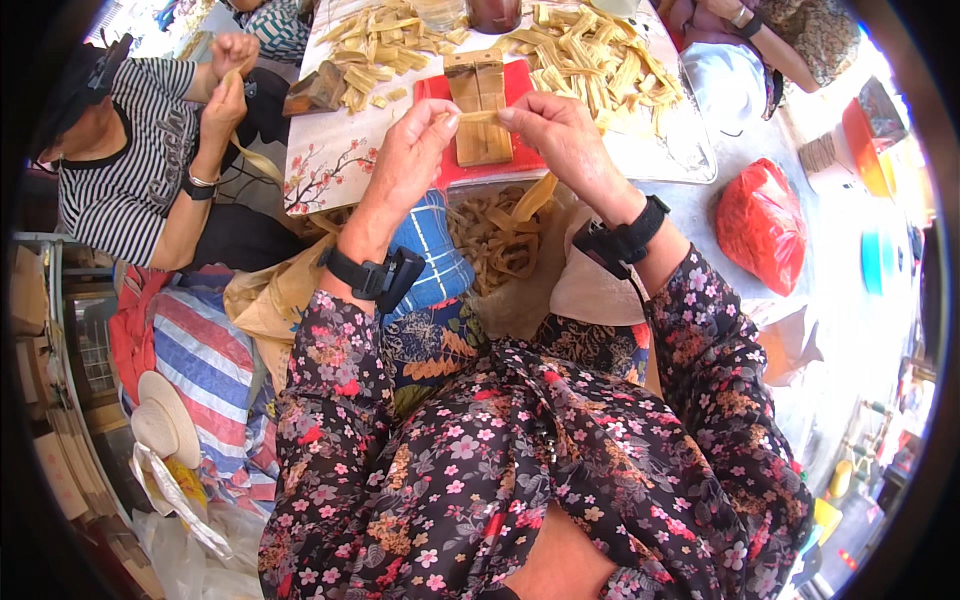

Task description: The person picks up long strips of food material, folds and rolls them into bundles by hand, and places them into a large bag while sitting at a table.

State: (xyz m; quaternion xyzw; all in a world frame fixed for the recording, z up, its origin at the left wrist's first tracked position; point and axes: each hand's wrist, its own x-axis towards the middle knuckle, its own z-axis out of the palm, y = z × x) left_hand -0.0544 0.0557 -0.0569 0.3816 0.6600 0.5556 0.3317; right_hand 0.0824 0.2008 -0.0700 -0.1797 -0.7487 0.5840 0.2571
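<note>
Between my two hands a pale yellow, dried-looking strip (480, 117) is stretched sideways. My left hand (418, 140) pinches its left end, and my right hand (565, 135) pinches the right end between thumb and fingers. Just behind the strip lies a wooden block (484, 150) with a dark slit down its upper part, resting on a red mat (433, 88). A wider yellow strip (535, 198) hangs below the table edge under my right hand; whether it is the same piece I cannot tell. Curled strips (490, 240) are heaped between my knees.
Piles of yellow strips (590, 60) cover the far part of the white table (325, 180). A dark wooden block (318, 88) sits at its left edge. At left a person (150, 150) in stripes holds a strip. A red plastic bag (762, 225) stands at right, a hat (165, 418) lower left.
</note>
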